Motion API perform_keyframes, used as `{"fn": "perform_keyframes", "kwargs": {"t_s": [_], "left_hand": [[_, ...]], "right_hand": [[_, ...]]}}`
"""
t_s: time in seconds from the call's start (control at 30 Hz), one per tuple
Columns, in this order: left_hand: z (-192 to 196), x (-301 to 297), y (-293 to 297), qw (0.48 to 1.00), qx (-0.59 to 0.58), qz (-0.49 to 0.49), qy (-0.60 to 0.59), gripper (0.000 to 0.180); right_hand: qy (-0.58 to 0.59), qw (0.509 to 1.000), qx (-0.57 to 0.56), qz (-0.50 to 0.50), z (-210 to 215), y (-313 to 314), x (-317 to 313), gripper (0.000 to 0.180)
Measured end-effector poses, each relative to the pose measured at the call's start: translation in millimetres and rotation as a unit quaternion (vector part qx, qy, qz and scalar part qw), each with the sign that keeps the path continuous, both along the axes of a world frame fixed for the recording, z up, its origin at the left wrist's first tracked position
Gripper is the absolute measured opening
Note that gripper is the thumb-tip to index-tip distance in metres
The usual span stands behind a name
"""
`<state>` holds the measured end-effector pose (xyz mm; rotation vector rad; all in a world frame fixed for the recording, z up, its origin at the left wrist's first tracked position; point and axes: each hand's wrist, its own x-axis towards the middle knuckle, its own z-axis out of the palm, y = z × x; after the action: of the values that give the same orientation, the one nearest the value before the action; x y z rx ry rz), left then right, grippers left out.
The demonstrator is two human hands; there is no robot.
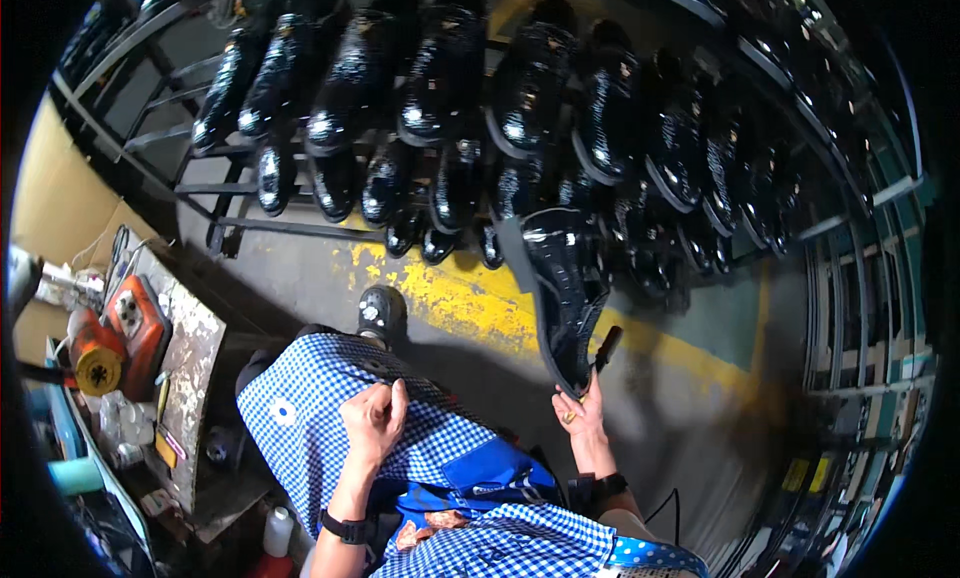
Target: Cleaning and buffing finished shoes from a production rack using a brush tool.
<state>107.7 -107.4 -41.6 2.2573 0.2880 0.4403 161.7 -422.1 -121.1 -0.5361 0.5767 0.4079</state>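
My right hand (586, 410) grips a glossy black shoe (566, 288) by its lower end. The shoe stands upright, its upper end in front of the rack. Beside my fingers juts a slim dark handle (607, 347); whether it is held in the same hand is hard to tell, and its kind is not clear. My left hand (374, 420) is raised over my blue checked apron (330, 378), fingers curled in and thumb up. Nothing shows in it.
A metal rack (240, 190) with rows of shiny black shoes (440, 73) spans the far side. At the left, a worn bench (192, 353) bears an orange tool (143, 323). Shelving (868, 308) lines the right. Yellow paint (440, 293) marks the floor.
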Motion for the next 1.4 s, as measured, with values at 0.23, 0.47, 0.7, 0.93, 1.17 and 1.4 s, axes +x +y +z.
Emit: {"fn": "perform_keyframes", "kwargs": {"t_s": [0.23, 0.47, 0.7, 0.93, 1.17, 1.4], "left_hand": [[-4, -26, 17, 0.976, -0.204, 0.056, 0.053, 0.034], [17, -40, 66, 0.813, -0.561, 0.158, 0.015, 0.038], [52, -75, 102, 0.732, -0.670, 0.120, -0.040, 0.063], [39, -114, 106, 0.699, -0.691, 0.167, -0.083, 0.038], [31, -121, 105, 0.716, -0.677, 0.145, -0.088, 0.032], [28, -120, 106, 0.695, -0.693, 0.166, -0.100, 0.032]], "right_hand": [[-0.008, 0.991, 0.048, 0.128, 25, 64, 3, 0.035], [-0.078, 0.957, 0.059, 0.272, 15, 76, -4, 0.037], [-0.199, 0.879, -0.220, 0.374, 74, 111, 1, 0.066], [-0.271, 0.832, -0.256, 0.410, 68, 124, 3, 0.076], [-0.368, 0.779, -0.245, 0.444, 58, 131, 5, 0.084], [-0.388, 0.773, -0.288, 0.411, 63, 137, 3, 0.079]]}}
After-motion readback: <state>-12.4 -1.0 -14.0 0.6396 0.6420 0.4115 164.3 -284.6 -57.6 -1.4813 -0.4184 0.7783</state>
